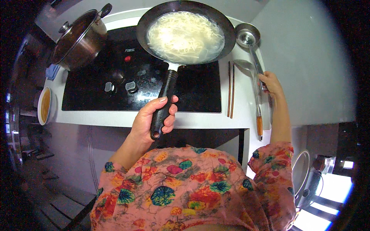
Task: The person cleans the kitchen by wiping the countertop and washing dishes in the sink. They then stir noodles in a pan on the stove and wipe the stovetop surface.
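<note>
My left hand [157, 115] is closed around the black handle of a wok [229, 31], which is over the right part of the black cooktop. Pale noodles in cloudy liquid [186, 37] fill the wok. At the right, my right hand [270, 82] grips the handle of a metal ladle [248, 36], whose round bowl is beside the wok's right rim. A spatula with a wooden handle end [259, 124] lies just left of and below that hand. Two brown chopsticks [231, 92] lie side by side between the cooktop and the spatula.
A lidded steel pot [83, 43] stands at the cooktop's [190, 92] back left. A bowl of orange-brown contents [45, 106] is at the counter's left end, with a blue cloth [52, 72] behind it. Two control knobs [131, 86] show on the cooktop. A wall borders the counter on the right.
</note>
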`<state>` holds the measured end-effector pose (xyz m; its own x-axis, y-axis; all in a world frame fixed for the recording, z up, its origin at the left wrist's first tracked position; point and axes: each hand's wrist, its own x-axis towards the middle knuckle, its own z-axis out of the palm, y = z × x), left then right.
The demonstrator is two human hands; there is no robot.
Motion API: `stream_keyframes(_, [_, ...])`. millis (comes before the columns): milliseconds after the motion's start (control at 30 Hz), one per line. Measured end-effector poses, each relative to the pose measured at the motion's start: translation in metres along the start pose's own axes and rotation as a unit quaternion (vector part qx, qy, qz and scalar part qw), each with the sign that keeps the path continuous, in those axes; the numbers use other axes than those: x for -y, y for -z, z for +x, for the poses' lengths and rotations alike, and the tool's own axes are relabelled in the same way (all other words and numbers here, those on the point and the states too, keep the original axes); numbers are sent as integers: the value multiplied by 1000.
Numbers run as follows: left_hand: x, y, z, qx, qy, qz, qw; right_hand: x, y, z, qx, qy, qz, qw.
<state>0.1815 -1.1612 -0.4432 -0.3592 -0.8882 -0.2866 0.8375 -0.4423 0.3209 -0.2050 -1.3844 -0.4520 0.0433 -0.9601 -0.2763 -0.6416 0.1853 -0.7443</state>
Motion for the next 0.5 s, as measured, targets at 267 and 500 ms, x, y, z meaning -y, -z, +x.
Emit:
stream_keyframes(267, [2, -4, 3, -1, 4, 4, 1000, -13, -14, -8, -125, 123, -453, 874])
stream_keyframes(500, [3, -3, 3, -1, 5, 8, 1000, -13, -81, -54, -82, 386, -630, 669])
